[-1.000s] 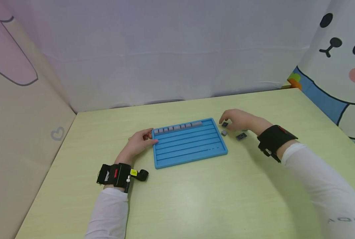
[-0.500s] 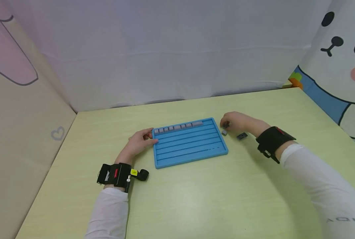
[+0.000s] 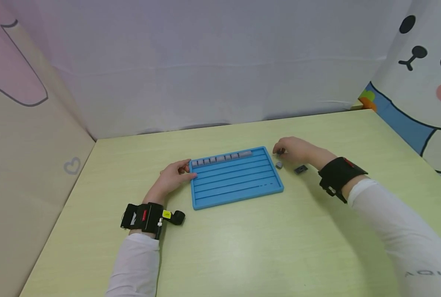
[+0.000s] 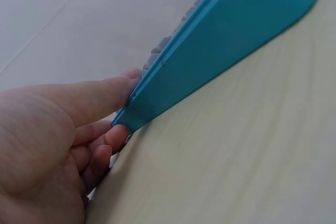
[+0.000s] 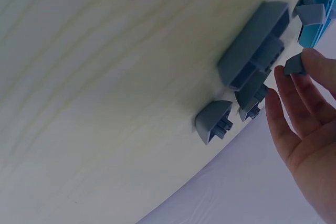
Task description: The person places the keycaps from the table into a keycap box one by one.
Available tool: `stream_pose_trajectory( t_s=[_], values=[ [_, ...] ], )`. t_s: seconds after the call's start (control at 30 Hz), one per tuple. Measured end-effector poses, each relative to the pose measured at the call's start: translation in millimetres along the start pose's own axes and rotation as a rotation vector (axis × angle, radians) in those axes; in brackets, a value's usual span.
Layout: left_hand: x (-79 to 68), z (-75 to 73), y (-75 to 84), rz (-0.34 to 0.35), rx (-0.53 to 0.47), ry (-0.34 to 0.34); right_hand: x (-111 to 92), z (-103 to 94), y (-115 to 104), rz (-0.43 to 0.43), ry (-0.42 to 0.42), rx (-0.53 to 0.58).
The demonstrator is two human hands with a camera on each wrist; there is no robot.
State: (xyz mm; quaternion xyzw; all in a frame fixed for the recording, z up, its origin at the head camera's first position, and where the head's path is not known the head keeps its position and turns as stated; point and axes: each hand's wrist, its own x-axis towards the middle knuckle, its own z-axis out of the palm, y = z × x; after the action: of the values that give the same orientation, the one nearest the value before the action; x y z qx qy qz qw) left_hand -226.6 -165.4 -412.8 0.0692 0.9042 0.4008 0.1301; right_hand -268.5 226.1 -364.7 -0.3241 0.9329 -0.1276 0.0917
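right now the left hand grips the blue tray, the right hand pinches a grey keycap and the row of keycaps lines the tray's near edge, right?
Not quite: the row of keycaps lines the far edge of the blue tray, as the head view shows. The left hand does grip it, and the right hand pinches a grey keycap.

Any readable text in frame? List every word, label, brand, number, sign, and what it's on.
"AQU": right sleeve, possibly incomplete.
Yellow tag, left wristband: too small to read.
Red label, same wristband: too small.
Red mark, right wristband: too blurred.
Keycap row: none legible.
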Motion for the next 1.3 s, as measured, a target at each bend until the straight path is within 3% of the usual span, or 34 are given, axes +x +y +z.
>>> stream_pose_trajectory(
  t_s=[0.37, 0.83, 1.3],
  values=[
    [-1.6, -0.1, 2.3, -0.004, -0.011, 0.001, 0.6, 0.7, -2.8, 0.09, 0.062, -0.014],
    [0.4, -0.1, 3.0, 0.002, -0.025, 0.004, 2.2, 4.6, -0.9, 0.078, 0.125, -0.007],
    [2.1, 0.0, 1.1, 0.019, 0.013, 0.027, 3.0, 1.6, -1.7, 0.051, 0.126, -0.038]
  ],
)
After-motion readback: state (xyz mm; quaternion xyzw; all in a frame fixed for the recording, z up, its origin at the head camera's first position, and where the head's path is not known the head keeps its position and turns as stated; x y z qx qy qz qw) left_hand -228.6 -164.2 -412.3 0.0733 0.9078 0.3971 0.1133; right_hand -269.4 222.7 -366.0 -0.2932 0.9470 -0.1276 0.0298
